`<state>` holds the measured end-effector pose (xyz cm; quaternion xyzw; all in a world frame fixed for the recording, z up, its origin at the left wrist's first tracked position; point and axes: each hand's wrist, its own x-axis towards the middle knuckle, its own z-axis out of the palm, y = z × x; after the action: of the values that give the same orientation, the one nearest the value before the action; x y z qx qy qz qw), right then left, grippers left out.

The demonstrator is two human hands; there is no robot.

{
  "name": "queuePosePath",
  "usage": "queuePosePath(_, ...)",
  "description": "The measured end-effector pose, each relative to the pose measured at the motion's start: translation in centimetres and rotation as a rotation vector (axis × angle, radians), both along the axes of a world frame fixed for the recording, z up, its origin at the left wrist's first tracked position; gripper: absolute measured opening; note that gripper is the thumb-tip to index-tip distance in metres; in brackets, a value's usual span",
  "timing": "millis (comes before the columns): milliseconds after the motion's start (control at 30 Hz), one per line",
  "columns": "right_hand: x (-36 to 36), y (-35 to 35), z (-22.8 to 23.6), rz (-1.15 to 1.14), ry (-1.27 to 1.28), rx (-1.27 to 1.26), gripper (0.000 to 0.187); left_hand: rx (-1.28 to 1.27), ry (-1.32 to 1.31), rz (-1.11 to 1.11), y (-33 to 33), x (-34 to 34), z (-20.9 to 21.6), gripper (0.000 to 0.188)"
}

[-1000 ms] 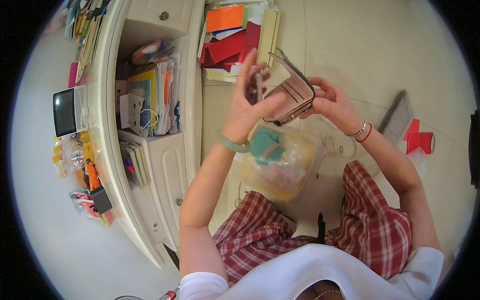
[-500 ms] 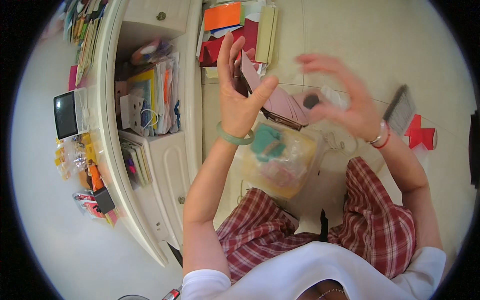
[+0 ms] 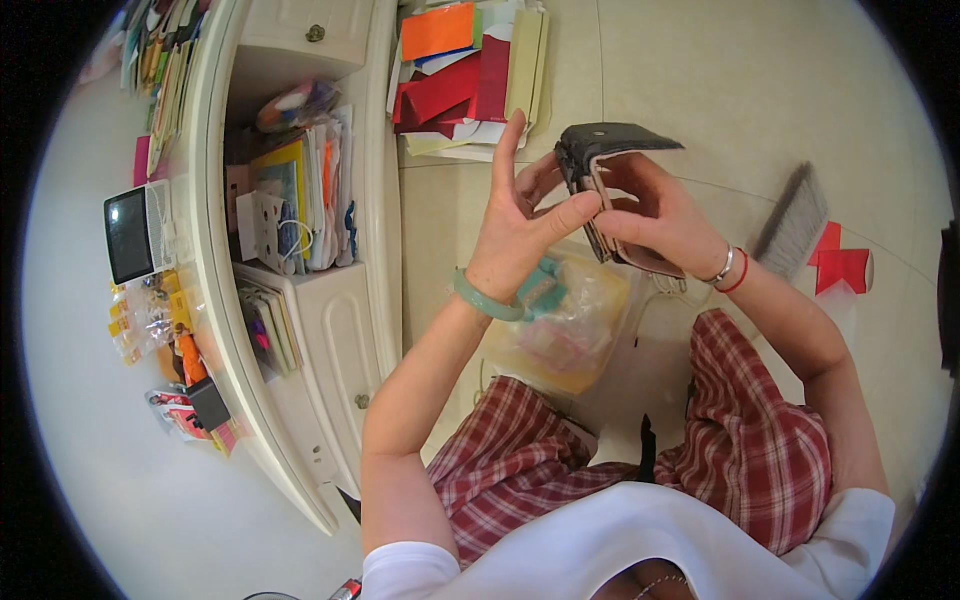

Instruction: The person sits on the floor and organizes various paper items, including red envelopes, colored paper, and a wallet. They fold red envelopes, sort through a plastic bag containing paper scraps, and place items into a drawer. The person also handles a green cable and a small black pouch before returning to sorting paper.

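A folding wallet (image 3: 618,138) is held up in front of me, its black side turned upward and pinkish edges showing below. My left hand (image 3: 515,230) grips its left edge, thumb against the folded layers and index finger pointing up. From the right, my right hand (image 3: 675,222) has its thumb on the inner edge and its fingers in the gap between the spread flaps. What lies inside the wallet is hidden. Under the hands stands a translucent plastic box (image 3: 622,325) holding a teal item (image 3: 541,290) and clear plastic bags (image 3: 570,335).
Coloured envelopes and papers (image 3: 450,85) lie in a pile on the floor at the far left. A grey brush (image 3: 793,225) and red paper pieces (image 3: 843,270) lie to the right. On my left stands a white cabinet (image 3: 330,330) with open shelves of folders (image 3: 325,190).
The wallet has moved right and turned, so its black side now shows instead of the pink. My right hand, blurred and near it before, now grips it too.
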<state>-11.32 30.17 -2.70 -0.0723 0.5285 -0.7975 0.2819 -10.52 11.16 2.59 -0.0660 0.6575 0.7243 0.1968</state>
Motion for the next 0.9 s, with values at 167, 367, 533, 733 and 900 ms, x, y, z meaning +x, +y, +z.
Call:
queuePosePath(167,-0.9,0.5,-0.8,-0.163,0.185,0.073,0.078,0.005,0.107,0.101,0.5,0.1,-0.1,0.11)
queuePosePath(367,-2.5,1.4,-0.6,-0.224,0.184,0.232,0.083,-0.11,0.036,0.223,-0.6,-0.1,-0.4,0.112)
queuePosePath(533,-3.9,2.9,-1.7,-0.053,-0.095,0.082,0.079,-0.11,0.105,0.172,-1.4,0.0,-0.9,0.111)
queuePosePath(733,-5.2,3.4,-1.0,-0.081,-0.008,0.086,0.062,-0.273,-0.01,0.158,-2.1,-0.9,-1.4,0.107)
queuePosePath(900,-5.4,4.0,-2.1,-0.068,-0.131,-0.037,0.056,-0.19,-0.089,0.153,-1.3,-1.1,-0.8,0.098)
